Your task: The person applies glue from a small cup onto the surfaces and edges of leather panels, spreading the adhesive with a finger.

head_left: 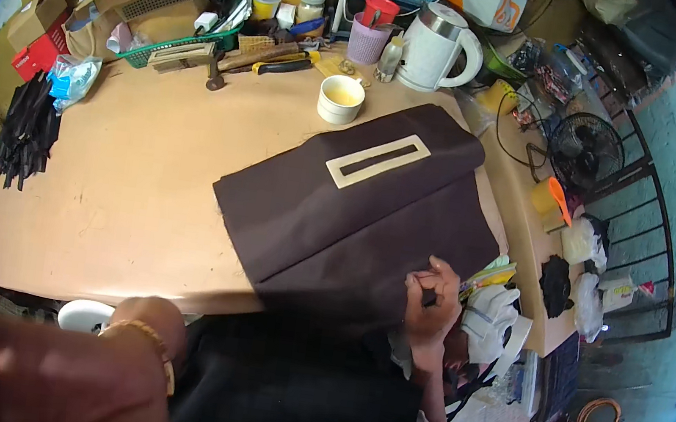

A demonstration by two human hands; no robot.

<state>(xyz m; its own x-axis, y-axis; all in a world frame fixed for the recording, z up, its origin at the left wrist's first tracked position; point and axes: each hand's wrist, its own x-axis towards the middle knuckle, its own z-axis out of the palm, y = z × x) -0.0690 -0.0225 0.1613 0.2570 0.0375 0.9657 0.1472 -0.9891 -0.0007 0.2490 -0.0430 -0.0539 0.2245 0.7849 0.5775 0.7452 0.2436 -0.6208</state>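
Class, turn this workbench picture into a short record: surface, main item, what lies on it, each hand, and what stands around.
Surface: tan table
Main item: dark brown cloth, spread over the table's right part
On the cloth: pale slotted frame
Left: left hand near the table's near edge; grip hidden
Right: right hand at the cloth's near right part, curled; contact unclear
Beyond the cloth: cup with yellow contents; white kettle
Table's left edge: dark strips
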